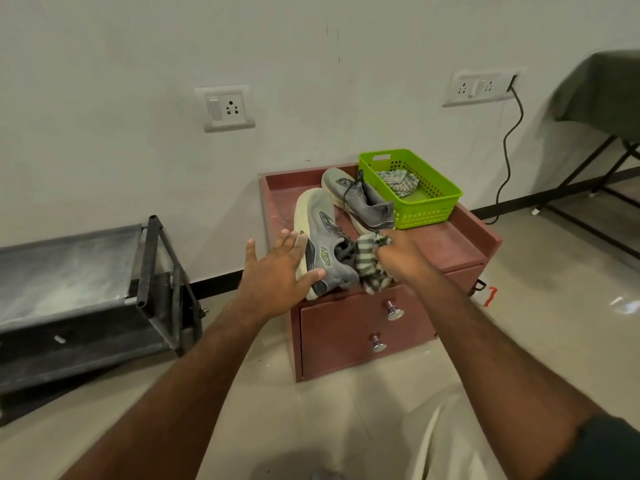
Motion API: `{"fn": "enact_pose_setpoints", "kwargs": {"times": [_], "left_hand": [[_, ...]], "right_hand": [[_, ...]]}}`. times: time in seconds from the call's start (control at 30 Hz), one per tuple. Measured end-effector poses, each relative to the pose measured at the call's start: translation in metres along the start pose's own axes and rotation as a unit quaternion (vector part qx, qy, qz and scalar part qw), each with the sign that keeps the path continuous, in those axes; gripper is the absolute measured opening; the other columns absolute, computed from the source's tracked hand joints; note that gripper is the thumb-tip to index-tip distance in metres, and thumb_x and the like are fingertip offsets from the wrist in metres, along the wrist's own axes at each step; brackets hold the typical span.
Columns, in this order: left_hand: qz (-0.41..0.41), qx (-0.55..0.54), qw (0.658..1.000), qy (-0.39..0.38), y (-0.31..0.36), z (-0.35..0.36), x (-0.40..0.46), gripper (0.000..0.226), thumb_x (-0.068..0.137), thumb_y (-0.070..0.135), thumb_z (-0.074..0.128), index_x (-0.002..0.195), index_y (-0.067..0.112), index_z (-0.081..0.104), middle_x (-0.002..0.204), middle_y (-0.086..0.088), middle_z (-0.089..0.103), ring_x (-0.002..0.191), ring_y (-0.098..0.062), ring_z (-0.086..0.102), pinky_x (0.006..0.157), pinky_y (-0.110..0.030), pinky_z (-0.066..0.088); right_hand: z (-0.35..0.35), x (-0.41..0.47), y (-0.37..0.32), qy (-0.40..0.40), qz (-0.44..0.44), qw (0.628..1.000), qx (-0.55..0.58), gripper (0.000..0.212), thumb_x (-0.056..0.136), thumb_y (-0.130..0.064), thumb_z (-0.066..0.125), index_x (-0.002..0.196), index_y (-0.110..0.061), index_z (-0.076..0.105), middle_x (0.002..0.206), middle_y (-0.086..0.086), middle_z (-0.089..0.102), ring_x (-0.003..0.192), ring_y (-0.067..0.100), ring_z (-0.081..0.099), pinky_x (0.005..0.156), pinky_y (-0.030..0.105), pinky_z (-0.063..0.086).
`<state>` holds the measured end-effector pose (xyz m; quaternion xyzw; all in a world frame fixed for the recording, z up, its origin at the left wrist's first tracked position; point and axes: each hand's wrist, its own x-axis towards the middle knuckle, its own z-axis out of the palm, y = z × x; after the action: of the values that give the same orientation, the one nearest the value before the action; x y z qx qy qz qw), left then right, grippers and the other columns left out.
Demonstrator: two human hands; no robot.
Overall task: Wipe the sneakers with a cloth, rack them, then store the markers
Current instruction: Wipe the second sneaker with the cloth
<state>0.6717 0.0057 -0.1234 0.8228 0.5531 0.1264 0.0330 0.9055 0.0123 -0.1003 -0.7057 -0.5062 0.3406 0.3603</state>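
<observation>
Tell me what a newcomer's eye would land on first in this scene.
First, the bright green basket at the back right of the reddish drawer unit, with a folded cloth inside. Next, the two grey sneakers lying on the unit's top, the left hand open against the nearer one. Beside it, the right hand grips a striped cloth at the shoe's opening.

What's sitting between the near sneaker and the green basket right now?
In the head view, the second sneaker lies on its side between the near sneaker and the green basket, its upper against the basket's wall.
</observation>
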Motion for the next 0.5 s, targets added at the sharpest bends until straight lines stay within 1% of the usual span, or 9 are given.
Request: {"fn": "enact_pose_setpoints", "kwargs": {"times": [0.03, 0.07, 0.13, 0.2, 0.23, 0.3, 0.37, 0.43, 0.5], "left_hand": [[-0.002, 0.020, 1.000, 0.012, 0.004, 0.000, 0.002, 0.076, 0.097, 0.067, 0.025, 0.159, 0.024, 0.015, 0.166, 0.002, 0.017, 0.154, -0.011, 0.006, 0.119, -0.065, 0.000], [-0.005, 0.040, 0.999, 0.019, 0.007, 0.000, 0.004, 0.074, 0.098, 0.066, 0.022, 0.158, 0.023, 0.016, 0.166, 0.002, 0.020, 0.154, -0.012, 0.009, 0.118, -0.066, 0.000], [-0.015, 0.063, 0.998, 0.024, 0.011, -0.001, 0.007, 0.077, 0.096, 0.070, 0.018, 0.158, 0.025, 0.016, 0.164, 0.000, 0.025, 0.153, -0.012, 0.014, 0.116, -0.069, -0.005], [-0.025, 0.078, 0.996, 0.022, 0.016, -0.002, 0.008, 0.095, 0.085, 0.086, 0.018, 0.159, 0.026, 0.011, 0.163, -0.003, 0.029, 0.153, -0.014, 0.016, 0.113, -0.069, -0.014], [-0.029, 0.090, 0.995, 0.017, 0.017, -0.002, 0.008, 0.105, 0.079, 0.093, 0.019, 0.159, 0.027, 0.008, 0.162, -0.005, 0.030, 0.153, -0.015, 0.016, 0.111, -0.069, -0.016], [-0.038, 0.102, 0.994, 0.007, 0.017, -0.002, 0.010, 0.113, 0.073, 0.097, 0.023, 0.160, 0.027, 0.004, 0.162, -0.008, 0.029, 0.153, -0.016, 0.016, 0.111, -0.070, -0.017], [-0.054, 0.077, 0.996, 0.001, 0.015, -0.003, 0.014, 0.102, 0.080, 0.090, 0.027, 0.160, 0.029, 0.005, 0.163, -0.009, 0.026, 0.152, -0.019, 0.022, 0.111, -0.072, -0.016], [-0.063, 0.055, 0.997, -0.007, 0.014, -0.002, 0.018, 0.087, 0.091, 0.078, 0.023, 0.160, 0.028, 0.008, 0.163, -0.011, 0.026, 0.149, -0.021, 0.028, 0.109, -0.074, -0.015], [-0.074, 0.054, 0.995, -0.026, 0.017, 0.002, 0.021, 0.076, 0.098, 0.067, 0.019, 0.159, 0.023, 0.010, 0.163, -0.011, 0.026, 0.150, -0.021, 0.027, 0.107, -0.077, -0.013]], "right_hand": [[0.001, 0.003, 0.001, 0.004, 0.009, 1.000, 0.017, 0.047, 0.092, 0.001, 0.051, 0.138, -0.007, 0.052, 0.068, 0.000, 0.054, 0.054, 0.014, 0.046, 0.047, 0.025, 0.032], [0.001, 0.003, 0.000, 0.006, 0.015, 0.999, 0.041, 0.047, 0.094, -0.002, 0.052, 0.140, -0.010, 0.051, 0.068, 0.000, 0.055, 0.053, 0.013, 0.045, 0.047, 0.025, 0.032], [0.005, -0.001, -0.004, 0.000, 0.024, 0.994, 0.106, 0.036, 0.094, -0.004, 0.054, 0.129, -0.012, 0.059, 0.070, -0.001, 0.058, 0.057, 0.013, 0.050, 0.049, 0.027, 0.039], [0.010, -0.004, -0.006, -0.027, 0.036, 0.987, 0.153, 0.034, 0.092, -0.002, 0.059, 0.123, -0.014, 0.062, 0.084, 0.001, 0.068, 0.075, 0.018, 0.065, 0.065, 0.035, 0.055], [0.012, -0.004, -0.007, -0.034, 0.045, 0.983, 0.175, 0.038, 0.090, 0.000, 0.061, 0.124, -0.016, 0.062, 0.094, 0.005, 0.072, 0.086, 0.022, 0.069, 0.073, 0.038, 0.057], [0.011, -0.002, -0.008, -0.048, 0.059, 0.968, 0.239, 0.040, 0.088, 0.008, 0.059, 0.118, -0.018, 0.065, 0.100, 0.010, 0.073, 0.085, 0.024, 0.070, 0.066, 0.037, 0.057], [0.004, 0.002, -0.006, -0.052, 0.075, 0.957, 0.276, 0.038, 0.089, 0.010, 0.058, 0.112, -0.020, 0.065, 0.097, 0.009, 0.072, 0.080, 0.021, 0.069, 0.062, 0.034, 0.058], [-0.003, 0.007, 0.000, -0.036, 0.089, 0.956, 0.278, 0.038, 0.088, 0.007, 0.061, 0.116, -0.019, 0.061, 0.099, 0.006, 0.071, 0.086, 0.020, 0.067, 0.076, 0.038, 0.058], [-0.011, 0.010, 0.008, 0.021, 0.084, 0.969, 0.230, 0.037, 0.084, 0.004, 0.065, 0.109, -0.023, 0.058, 0.092, 0.000, 0.068, 0.084, 0.019, 0.065, 0.076, 0.038, 0.057]]}}
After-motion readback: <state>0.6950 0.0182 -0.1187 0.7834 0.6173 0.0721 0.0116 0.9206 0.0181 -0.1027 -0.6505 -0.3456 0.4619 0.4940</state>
